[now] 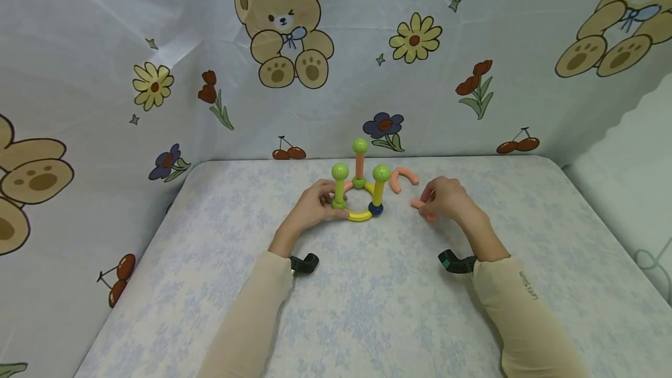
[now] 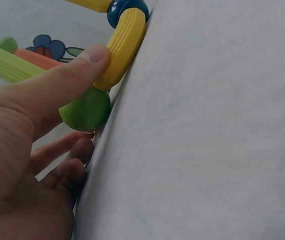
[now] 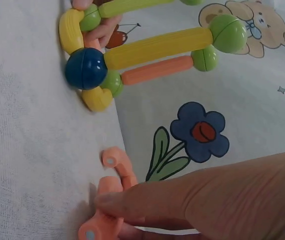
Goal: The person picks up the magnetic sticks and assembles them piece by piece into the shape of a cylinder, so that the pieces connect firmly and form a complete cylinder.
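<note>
A toy frame of rods and balls stands on the table, with a ring of curved rods at its base and three upright rods topped by light green balls (image 1: 381, 173). My left hand (image 1: 314, 206) grips the ring at its left corner. Its thumb lies on a yellow curved rod (image 2: 125, 50), by a green ball (image 2: 87, 110); some fingers are partly hidden behind. A dark blue ball (image 3: 86, 68) forms the ring's right corner. Right of the frame, my right hand (image 1: 448, 198) pinches an orange curved rod (image 3: 100, 225) low at the tabletop.
Another orange curved rod (image 1: 406, 172) lies on the table between the frame and my right hand, farther back. The pale patterned table (image 1: 378, 308) meets a hanging cloth (image 1: 336, 115) printed with bears and flowers. A cable (image 1: 653, 261) shows at the far right.
</note>
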A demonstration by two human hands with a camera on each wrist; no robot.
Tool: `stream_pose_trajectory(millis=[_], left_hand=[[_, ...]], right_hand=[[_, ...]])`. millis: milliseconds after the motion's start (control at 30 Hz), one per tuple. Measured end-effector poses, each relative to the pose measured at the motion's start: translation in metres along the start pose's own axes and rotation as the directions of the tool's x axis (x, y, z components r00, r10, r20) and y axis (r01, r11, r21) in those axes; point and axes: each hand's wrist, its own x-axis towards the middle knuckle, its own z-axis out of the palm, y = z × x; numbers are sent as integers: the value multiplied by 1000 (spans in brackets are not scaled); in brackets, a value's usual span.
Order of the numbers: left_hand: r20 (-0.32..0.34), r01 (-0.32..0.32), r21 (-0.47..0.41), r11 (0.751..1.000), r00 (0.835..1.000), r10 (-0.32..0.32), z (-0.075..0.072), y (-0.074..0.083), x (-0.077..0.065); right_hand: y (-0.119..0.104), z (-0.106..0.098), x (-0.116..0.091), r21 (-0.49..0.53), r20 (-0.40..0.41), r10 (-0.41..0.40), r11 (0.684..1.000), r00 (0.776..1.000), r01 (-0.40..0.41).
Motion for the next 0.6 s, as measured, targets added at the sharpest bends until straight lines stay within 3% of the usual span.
stream_pose_trajectory(millis=[200,333,467,600], left_hand=[[32,-12,-28,1000,999,13,0,-2,1],[58,-18,-43,999,998,21,0,-1,1],[92,-22,-38,999,995,25,1,0,1],[108,-27,-24,999,994,29,1,0,0]], right_hand=[[-1,-9,-4,110,-26,-58,992,998,61],[0,-16,-9,268,-42,-116,955,992,123],[-4,-19,-12,461,-60,-176,868,983,184],[-14,-16,-12,652,-88,-199,729,976,207]])
